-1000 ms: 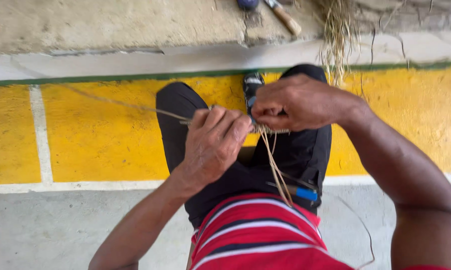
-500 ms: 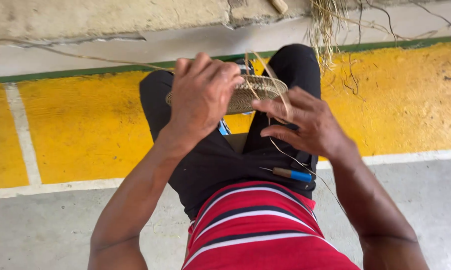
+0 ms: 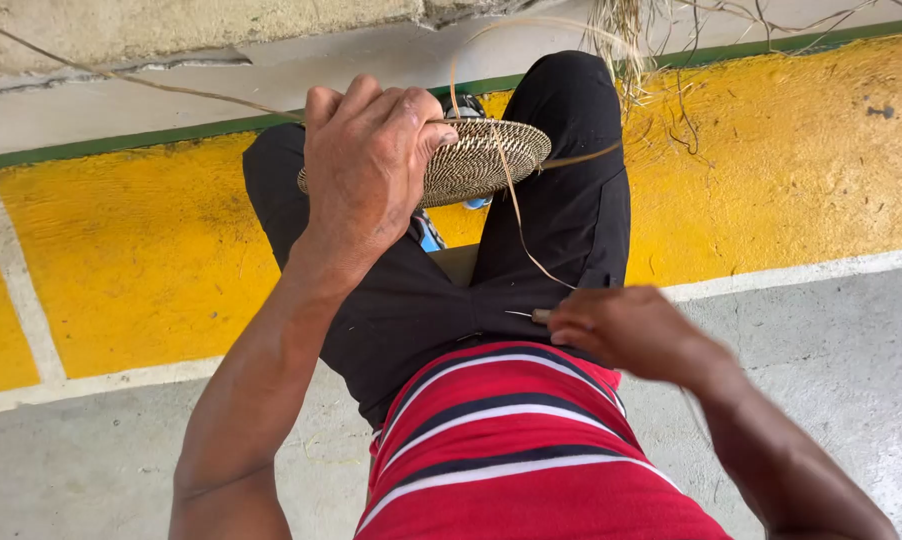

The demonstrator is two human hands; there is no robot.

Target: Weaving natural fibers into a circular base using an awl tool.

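— what's the left hand (image 3: 366, 165) got, up in the top middle?
— a round woven disc (image 3: 481, 158), flat and tan. fingers curled over its near edge, thumb under it as far as i can see, so it's clamped there above the knees.
— and the right hand (image 3: 626, 330)?
— lower right of centre, fingers pinched together on a thin tool (image 3: 531, 315); only its pale tip and a bit of handle poke out. it rests at the black trousers (image 3: 421, 290).
— how many strands?
— one long fibre strand (image 3: 516, 205) loops from the disc down toward the right hand. a second runs off to the upper left. one disc, one tool.
— and the loose stuff?
— a bundle of dry fibres (image 3: 631, 40) at the top edge.
— ground?
— a yellow painted band (image 3: 131, 250) with white lines and a green stripe, grey concrete (image 3: 821, 330) below, a rough kerb along the top.
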